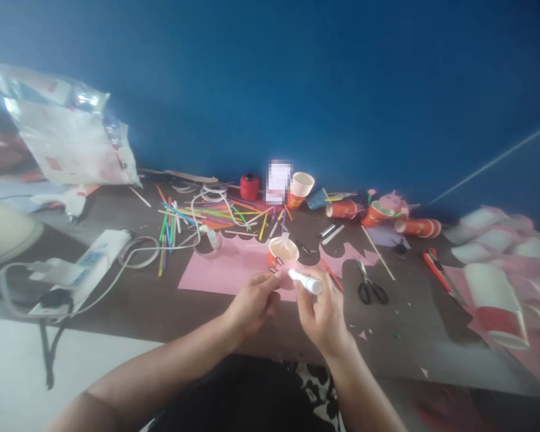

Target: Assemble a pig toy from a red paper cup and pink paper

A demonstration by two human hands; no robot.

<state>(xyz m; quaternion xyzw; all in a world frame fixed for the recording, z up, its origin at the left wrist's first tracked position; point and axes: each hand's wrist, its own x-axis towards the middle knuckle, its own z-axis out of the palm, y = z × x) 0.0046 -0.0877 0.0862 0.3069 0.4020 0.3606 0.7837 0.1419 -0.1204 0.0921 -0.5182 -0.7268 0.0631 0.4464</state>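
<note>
Just on the near side of the round orange paper cup [284,249], a white cylindrical marker-like tube [306,281] is being clamped by the fingers of the right hand [323,313], its long axis slanting toward a small pink piece [285,275] being pinched by the left hand [254,303].

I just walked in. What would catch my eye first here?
Probably the bright heap of thin coloured sticks left of centre on the dark table, with the deep blue wall behind. Next, perhaps, the thick white marker in the right hand, in the middle beside a paper cup. At the right edge, blurred pale cups crowd together.
</note>
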